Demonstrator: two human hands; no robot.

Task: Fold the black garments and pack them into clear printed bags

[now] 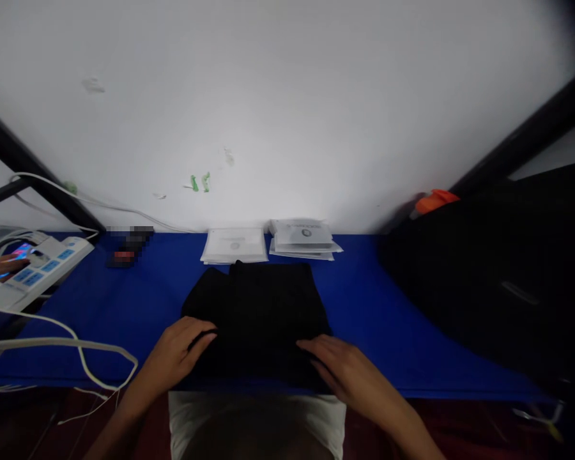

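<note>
A black garment lies on the blue table surface, right in front of me. My left hand is at its left edge, with the thumb and fingers pinching the dark cloth. At the right edge, my right hand has its fingers on the cloth, thumb tucked beneath them, and seems to hold a fold. Just beyond the garment are two stacks of flat white packets, a left stack and a right stack.
A white power strip with cables sits at the left, beside another person's hand and a lit phone. A dark object lies near the wall. A large black item covers the right side, with something orange behind.
</note>
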